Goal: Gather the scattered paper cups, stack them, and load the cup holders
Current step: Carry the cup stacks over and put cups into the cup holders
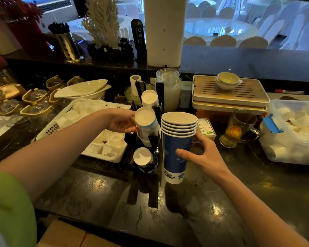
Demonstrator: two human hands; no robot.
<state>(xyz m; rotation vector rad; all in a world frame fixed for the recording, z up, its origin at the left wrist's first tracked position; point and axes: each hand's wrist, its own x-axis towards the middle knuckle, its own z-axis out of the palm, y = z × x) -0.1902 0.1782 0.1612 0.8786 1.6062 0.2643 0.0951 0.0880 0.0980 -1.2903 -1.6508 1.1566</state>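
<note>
A black cup holder rack (pixel 156 107) stands on the dark counter at the centre, with three slots. An inverted stack of cups (pixel 149 98) fills the far slot and another inverted stack (pixel 143 158) the near one. My left hand (pixel 121 122) grips the inverted white and light-blue cup stack (pixel 146 122) in the middle slot. My right hand (pixel 202 155) holds an upright stack of several blue paper cups (pixel 177 148) just right of the rack, its base slightly above the counter.
A white basket (pixel 64 114) and a white tray of small packets (pixel 105 148) lie left of the rack. To the right stand a glass mug of tea (pixel 239 129), a plastic tub (pixel 292 132) and a tea tray (pixel 230 91). A glass jar (pixel 169 86) sits behind.
</note>
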